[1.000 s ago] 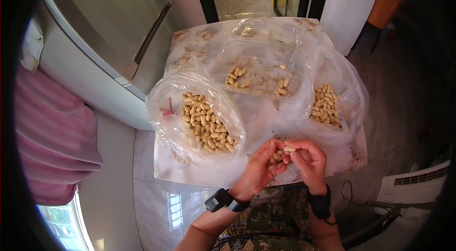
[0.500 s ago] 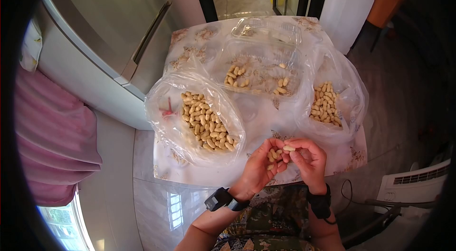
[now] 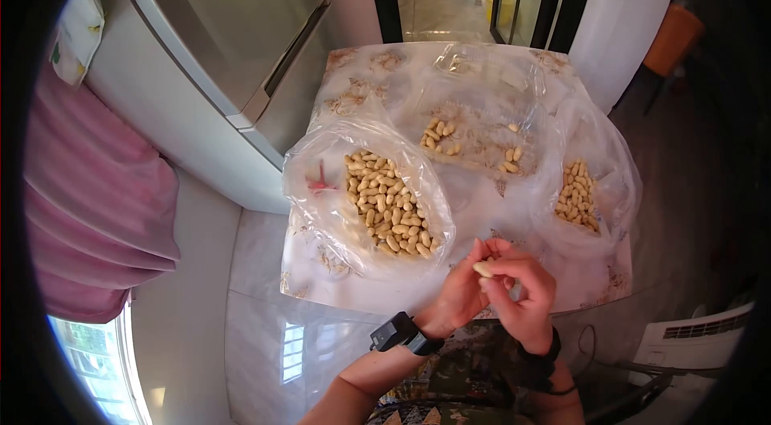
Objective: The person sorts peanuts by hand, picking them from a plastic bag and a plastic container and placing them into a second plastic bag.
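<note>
Over the table's near edge, my two hands are close together. My right hand [image 3: 526,296] pinches one unshelled peanut [image 3: 483,269] between thumb and fingers. Behind it, my left hand [image 3: 460,295] is cupped with its fingers curled around several peanuts, now mostly covered by the right hand. Left of the hands lies an open clear plastic bag [image 3: 317,220] with a large heap of peanuts [image 3: 391,204]. To the right, another open plastic bag [image 3: 618,176] holds a smaller heap of peanuts [image 3: 577,196].
Farther back on the patterned table [image 3: 361,96] lies a clear plastic clamshell box [image 3: 482,96], lid open, with a few small groups of peanuts inside. A refrigerator [image 3: 217,31] stands along the left. An orange stool [image 3: 673,39] is beyond the table at the right.
The head view has shifted, so the table and bags appear farther right. My right hand has turned over my left palm, hiding the peanuts there, and still pinches a peanut.
</note>
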Available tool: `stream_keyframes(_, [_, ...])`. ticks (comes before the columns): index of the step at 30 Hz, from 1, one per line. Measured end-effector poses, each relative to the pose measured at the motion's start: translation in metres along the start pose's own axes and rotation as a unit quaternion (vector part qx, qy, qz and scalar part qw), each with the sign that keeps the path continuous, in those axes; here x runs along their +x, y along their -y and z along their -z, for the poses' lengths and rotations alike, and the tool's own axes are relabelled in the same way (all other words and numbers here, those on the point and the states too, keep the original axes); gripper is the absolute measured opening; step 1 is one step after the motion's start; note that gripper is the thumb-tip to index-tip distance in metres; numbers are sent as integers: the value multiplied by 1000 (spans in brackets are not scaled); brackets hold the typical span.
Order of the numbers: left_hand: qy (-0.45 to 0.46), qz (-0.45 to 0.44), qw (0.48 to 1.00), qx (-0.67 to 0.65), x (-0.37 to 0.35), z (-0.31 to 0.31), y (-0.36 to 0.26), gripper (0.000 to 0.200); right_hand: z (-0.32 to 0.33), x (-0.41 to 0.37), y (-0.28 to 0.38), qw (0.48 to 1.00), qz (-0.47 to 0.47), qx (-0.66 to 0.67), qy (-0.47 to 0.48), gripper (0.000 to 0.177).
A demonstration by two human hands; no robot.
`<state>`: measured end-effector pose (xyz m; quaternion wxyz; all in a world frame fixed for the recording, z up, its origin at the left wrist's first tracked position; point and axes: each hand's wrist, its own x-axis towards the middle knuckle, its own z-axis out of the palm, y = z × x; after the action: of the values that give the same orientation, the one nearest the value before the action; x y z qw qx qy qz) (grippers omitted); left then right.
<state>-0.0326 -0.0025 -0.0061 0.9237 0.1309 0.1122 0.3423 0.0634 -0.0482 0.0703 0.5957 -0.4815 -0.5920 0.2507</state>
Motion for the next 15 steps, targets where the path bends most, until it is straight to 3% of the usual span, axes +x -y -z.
stream_keyframes(4, [17, -7, 1000, 12, 1, 7, 1, 49, -21, 18, 1, 976, 137, -145, 87, 21])
stream_keyframes(10, [21, -34, 994, 102, 6, 5, 2, 52, -54, 37, -19, 975, 110, -128, 142, 23])
stream_keyframes(12, [43, -85, 992, 83, 0, -9, -3, 48, -55, 39, -20, 961, 96, -218, 138, 28])
stream_keyframes(15, [18, -64, 994, 83, -2, -14, -5, 45, -48, 38, -25, 957, 19, -264, 117, 34])
